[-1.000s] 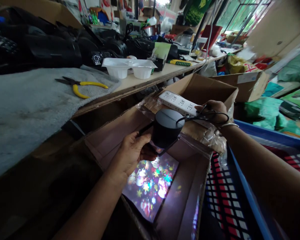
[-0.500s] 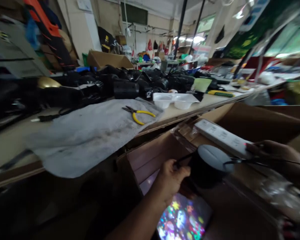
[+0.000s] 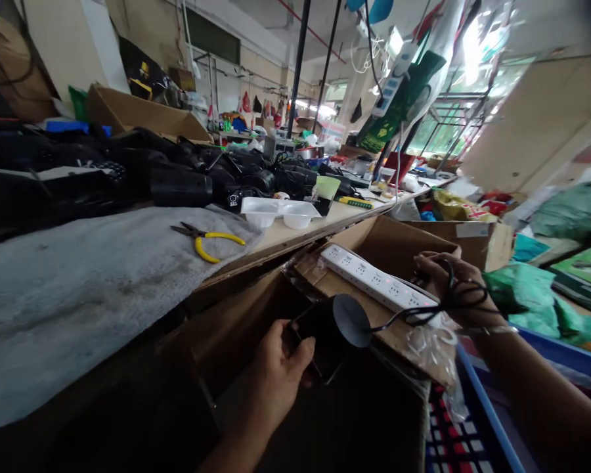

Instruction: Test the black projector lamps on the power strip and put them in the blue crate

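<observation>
A small black round projector lamp (image 3: 332,328) sits low in the centre of the view, held over the dark inside of an open cardboard box (image 3: 374,243), its flat circular end facing right. The left hand (image 3: 276,368) grips the lamp's body from below and behind, fingers (image 3: 295,351) curled snugly around it. A thin black cord (image 3: 398,316) runs from the lamp's round end to the right hand (image 3: 446,282), whose fingers are closed around a loose bundle of that cord, looped over the knuckles. The right hand rests just beside the near end of a long white power strip (image 3: 374,284), which lies along the box's flap on top of crinkled clear plastic wrap (image 3: 433,348). To the right of the box is the rim of a blue crate (image 3: 482,407) with red and white squares showing inside. To the left, a wooden counter (image 3: 295,233) runs away into the room, part of it covered by a grey cloth (image 3: 79,289). On the cloth lie yellow-handled pliers (image 3: 209,238), and just beyond them stands a white plastic tray (image 3: 278,211) with two wells. Behind these is a heap of black devices and cables (image 3: 177,177). Further right are green bags (image 3: 566,217) and another cardboard carton (image 3: 477,240).
</observation>
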Motion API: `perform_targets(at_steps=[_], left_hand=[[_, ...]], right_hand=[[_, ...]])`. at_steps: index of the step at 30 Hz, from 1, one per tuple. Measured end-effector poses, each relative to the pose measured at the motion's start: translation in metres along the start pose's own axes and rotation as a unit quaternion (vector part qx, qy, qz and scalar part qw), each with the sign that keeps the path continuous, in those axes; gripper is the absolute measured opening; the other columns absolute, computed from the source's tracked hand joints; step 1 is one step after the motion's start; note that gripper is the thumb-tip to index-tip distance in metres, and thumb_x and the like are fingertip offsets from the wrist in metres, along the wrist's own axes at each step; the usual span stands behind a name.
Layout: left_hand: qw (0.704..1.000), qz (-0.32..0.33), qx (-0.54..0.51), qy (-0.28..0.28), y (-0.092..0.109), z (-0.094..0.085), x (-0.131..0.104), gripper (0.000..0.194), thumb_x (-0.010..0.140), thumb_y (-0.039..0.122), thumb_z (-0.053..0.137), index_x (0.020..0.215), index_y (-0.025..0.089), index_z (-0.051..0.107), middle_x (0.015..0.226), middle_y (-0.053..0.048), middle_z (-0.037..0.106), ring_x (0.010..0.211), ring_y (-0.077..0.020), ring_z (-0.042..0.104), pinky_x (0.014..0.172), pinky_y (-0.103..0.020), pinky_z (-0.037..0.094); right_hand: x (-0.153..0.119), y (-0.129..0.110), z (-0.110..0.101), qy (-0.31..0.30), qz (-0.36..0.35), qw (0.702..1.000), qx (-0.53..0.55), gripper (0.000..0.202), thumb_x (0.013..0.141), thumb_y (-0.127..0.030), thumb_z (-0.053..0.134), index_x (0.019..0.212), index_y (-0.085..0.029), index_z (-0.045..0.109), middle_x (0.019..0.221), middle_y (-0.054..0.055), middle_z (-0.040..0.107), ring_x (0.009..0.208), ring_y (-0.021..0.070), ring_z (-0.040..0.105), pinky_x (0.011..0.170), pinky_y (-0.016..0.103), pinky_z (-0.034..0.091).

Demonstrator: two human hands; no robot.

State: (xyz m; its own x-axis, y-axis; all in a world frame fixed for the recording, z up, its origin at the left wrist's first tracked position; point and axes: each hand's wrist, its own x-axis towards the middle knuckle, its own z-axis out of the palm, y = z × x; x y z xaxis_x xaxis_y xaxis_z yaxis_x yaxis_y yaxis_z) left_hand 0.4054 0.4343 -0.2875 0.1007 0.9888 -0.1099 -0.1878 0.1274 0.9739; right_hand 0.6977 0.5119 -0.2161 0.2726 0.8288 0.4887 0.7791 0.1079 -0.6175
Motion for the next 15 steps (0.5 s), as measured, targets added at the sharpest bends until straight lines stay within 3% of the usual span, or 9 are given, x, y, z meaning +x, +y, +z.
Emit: perform_targets(at_steps=[3,5,7,10,13,15], left_hand=[[0.992,0.093,0.087,0.015,0.01,0.003,-0.014,0.033,0.075,0.042,0.062,0.096,0.019,0.051,0.067,-0.002,0.063,0.061,-0.0173,0.061,0.05,-0.022,0.048],[0.974,0.151,0.164,0.026,0.012,0.008,-0.029,0.03,0.075,0.04,0.063,0.097,0.021,0.054,0.069,-0.004,0.065,0.061,-0.0187,0.063,0.054,-0.023,0.048],[0.941,0.237,0.238,0.038,0.006,0.016,-0.05,0.03,0.076,0.039,0.063,0.099,0.023,0.056,0.071,-0.005,0.066,0.062,-0.0203,0.063,0.058,-0.025,0.048],[0.848,0.401,0.346,0.016,-0.012,0.03,-0.087,0.026,0.083,0.037,0.054,0.105,0.022,0.055,0.075,-0.008,0.066,0.064,-0.0216,0.063,0.061,-0.029,0.047],[0.752,0.492,0.438,-0.04,-0.024,0.035,-0.12,0.026,0.088,0.029,0.042,0.11,0.017,0.05,0.082,-0.011,0.066,0.066,-0.0238,0.063,0.06,-0.033,0.047],[0.724,0.521,0.447,-0.064,-0.02,0.032,-0.137,0.027,0.088,0.026,0.041,0.112,0.017,0.048,0.085,-0.013,0.066,0.067,-0.0244,0.063,0.061,-0.036,0.047]], right_hand=[[-0.049,-0.022,-0.022,-0.09,-0.001,0.99,0.112,0.027,0.069,-0.045,0.062,0.095,-0.038,0.059,0.108,0.003,0.061,0.08,0.022,0.061,0.068,0.034,0.052],[-0.096,-0.032,-0.029,-0.162,0.031,0.976,0.143,0.048,0.069,-0.044,0.064,0.114,-0.045,0.049,0.107,0.004,0.06,0.068,0.0209,0.06,0.06,0.035,0.052],[-0.146,-0.042,-0.032,-0.221,0.061,0.952,0.201,0.077,0.056,-0.042,0.075,0.125,-0.047,0.04,0.115,0.003,0.056,0.076,0.0243,0.062,0.06,0.035,0.052],[-0.206,-0.056,-0.037,-0.203,0.107,0.931,0.285,0.101,0.044,-0.045,0.082,0.131,-0.044,0.031,0.124,0.003,0.051,0.101,0.0306,0.057,0.076,0.039,0.052],[-0.245,-0.065,-0.051,-0.146,0.148,0.934,0.289,0.092,0.055,-0.045,0.076,0.133,-0.04,0.029,0.121,0.004,0.054,0.104,0.0283,0.056,0.087,0.042,0.048],[-0.265,-0.066,-0.061,-0.12,0.165,0.945,0.256,0.084,0.058,-0.04,0.074,0.13,-0.046,0.031,0.118,-0.001,0.056,0.101,0.0267,0.058,0.087,0.043,0.049]])
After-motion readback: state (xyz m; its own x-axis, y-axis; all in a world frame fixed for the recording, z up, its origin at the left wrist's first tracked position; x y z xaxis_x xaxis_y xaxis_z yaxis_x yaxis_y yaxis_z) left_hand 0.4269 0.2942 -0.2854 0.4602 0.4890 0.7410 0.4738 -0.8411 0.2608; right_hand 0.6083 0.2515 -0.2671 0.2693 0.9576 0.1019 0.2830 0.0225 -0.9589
